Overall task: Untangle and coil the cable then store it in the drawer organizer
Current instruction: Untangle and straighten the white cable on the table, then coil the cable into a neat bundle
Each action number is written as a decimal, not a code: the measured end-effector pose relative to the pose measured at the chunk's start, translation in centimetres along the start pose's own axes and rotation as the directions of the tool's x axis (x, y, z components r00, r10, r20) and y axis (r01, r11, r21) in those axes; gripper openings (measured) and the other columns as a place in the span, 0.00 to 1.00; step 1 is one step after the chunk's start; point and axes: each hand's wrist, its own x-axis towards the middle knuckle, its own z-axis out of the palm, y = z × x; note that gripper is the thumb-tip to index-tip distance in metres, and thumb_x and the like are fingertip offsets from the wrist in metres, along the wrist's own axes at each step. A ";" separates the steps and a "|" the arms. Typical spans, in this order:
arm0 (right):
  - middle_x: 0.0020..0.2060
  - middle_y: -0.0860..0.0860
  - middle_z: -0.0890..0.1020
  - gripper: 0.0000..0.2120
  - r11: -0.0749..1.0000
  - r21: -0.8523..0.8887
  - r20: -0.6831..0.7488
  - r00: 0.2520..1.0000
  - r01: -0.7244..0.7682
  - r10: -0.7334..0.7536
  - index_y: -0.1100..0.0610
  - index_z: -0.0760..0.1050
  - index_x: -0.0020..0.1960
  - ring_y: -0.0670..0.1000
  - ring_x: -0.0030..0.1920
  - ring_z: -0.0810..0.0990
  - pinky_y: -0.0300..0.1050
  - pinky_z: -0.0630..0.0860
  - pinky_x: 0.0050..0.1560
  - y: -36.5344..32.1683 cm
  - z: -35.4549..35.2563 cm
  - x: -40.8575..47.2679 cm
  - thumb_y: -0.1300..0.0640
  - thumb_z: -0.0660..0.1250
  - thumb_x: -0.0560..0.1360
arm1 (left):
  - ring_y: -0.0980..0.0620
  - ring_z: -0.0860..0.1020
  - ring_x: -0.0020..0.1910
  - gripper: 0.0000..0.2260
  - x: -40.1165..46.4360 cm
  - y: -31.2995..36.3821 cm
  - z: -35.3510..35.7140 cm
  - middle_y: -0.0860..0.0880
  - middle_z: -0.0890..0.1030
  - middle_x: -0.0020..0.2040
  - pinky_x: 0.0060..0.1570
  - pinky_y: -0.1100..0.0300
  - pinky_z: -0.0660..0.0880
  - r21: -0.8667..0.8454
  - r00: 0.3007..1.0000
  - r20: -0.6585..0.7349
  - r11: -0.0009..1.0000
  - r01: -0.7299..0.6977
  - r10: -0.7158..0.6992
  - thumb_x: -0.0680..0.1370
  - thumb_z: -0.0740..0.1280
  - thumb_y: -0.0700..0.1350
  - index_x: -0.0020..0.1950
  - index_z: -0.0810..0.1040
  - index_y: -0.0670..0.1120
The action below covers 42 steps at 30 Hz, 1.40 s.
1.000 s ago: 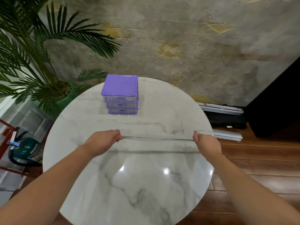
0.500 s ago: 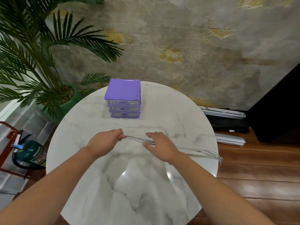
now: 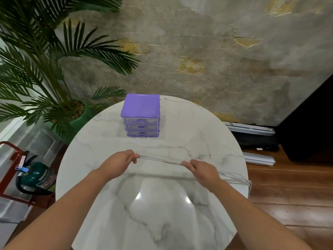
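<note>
A thin white cable [image 3: 160, 160], folded into several parallel strands, stretches between my two hands above the round marble table [image 3: 180, 213]. My left hand [image 3: 119, 162] pinches one folded end. My right hand [image 3: 201, 170] grips the strands further along, and the slack trails past it to the table's right edge, where it loops over. The purple drawer organizer [image 3: 141, 115] stands at the far side of the table with its three clear drawers closed.
A potted palm [image 3: 54, 78] stands left of the table. A green fire extinguisher [image 3: 36, 175] in a red stand sits on the floor at the left. Silver rails and a black bag [image 3: 252, 136] lie on the wooden floor at the right.
My right hand left the cable's far end, slid in toward my left hand, and now grips the strands partway along. The loose end has dropped to the table's right edge.
</note>
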 end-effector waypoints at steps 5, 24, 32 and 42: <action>0.39 0.50 0.75 0.19 0.960 -0.261 -0.094 0.987 0.105 -0.133 0.53 0.62 0.47 0.56 0.36 0.73 0.50 0.69 0.38 0.5 0.8 -0.9 0.40 0.43 0.81 | 0.48 0.73 0.37 0.18 0.5 0.4 0.4 0.49 0.75 0.35 0.36 0.60 0.67 -0.118 0.986 -0.102 0.986 0.122 -0.134 0.83 0.54 0.54 0.41 0.73 0.45; 0.54 0.52 0.80 0.17 0.937 -0.022 0.002 0.937 0.350 -0.350 0.54 0.70 0.59 0.58 0.52 0.78 0.51 0.72 0.49 -12.4 -0.9 2.3 0.45 0.49 0.83 | 0.53 0.67 0.31 0.19 0.1 3.2 -2.1 0.53 0.71 0.30 0.34 0.58 0.65 -0.377 0.998 -0.063 0.926 -0.021 -0.003 0.81 0.60 0.56 0.37 0.73 0.45; 0.40 0.51 0.81 0.31 0.984 0.149 0.040 0.994 0.098 -0.105 0.51 0.72 0.34 0.53 0.42 0.76 0.48 0.72 0.50 -9.5 -1.6 1.4 0.31 0.44 0.78 | 0.54 0.56 0.27 0.19 0.1 2.2 -4.5 0.52 0.60 0.27 0.25 0.63 0.56 -0.523 0.959 0.281 0.842 0.129 0.028 0.78 0.63 0.57 0.32 0.69 0.48; 0.37 0.47 0.74 0.21 0.983 0.055 -0.078 0.982 0.175 -0.171 0.53 0.66 0.44 0.54 0.41 0.75 0.49 0.69 0.43 -5.6 -0.5 0.1 0.40 0.44 0.82 | 0.59 0.56 0.22 0.14 0.7 1.2 -2.9 0.53 0.59 0.30 0.21 0.68 0.57 -0.902 0.941 0.333 0.268 0.337 -0.063 0.83 0.56 0.47 0.39 0.69 0.45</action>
